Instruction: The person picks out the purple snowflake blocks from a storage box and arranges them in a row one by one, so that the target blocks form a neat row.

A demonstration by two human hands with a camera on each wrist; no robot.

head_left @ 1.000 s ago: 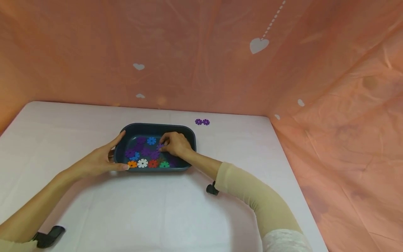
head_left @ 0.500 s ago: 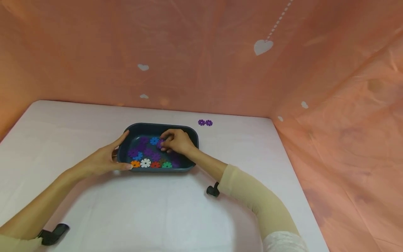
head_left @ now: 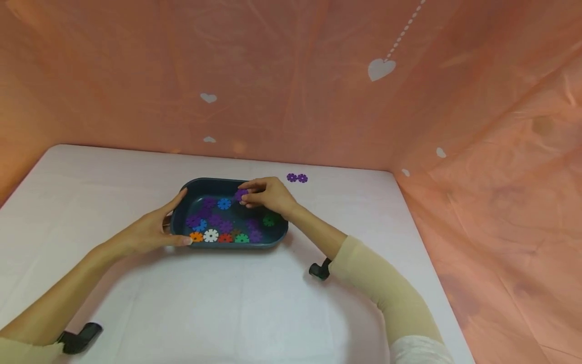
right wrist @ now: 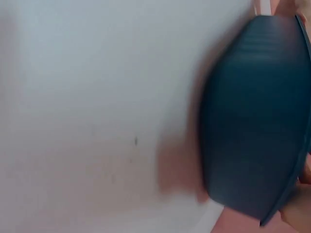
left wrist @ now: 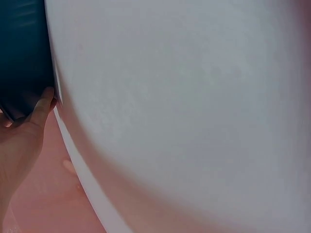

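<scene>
While your left hand point(head_left: 150, 230) braced the dark tray point(head_left: 277, 233), long axis left-right, your right hand point(head_left: 268, 194) pinched a purple disc point(head_left: 240, 194) above it.

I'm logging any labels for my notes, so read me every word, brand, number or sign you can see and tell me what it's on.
None: no words, brands or numbers can be read in any view.
The orange backdrop carries only white heart shapes and a dotted line, no lettering.
The dark tray and the plastic discs show no markings.

No readable text, labels, brands or numbers on anything
</scene>
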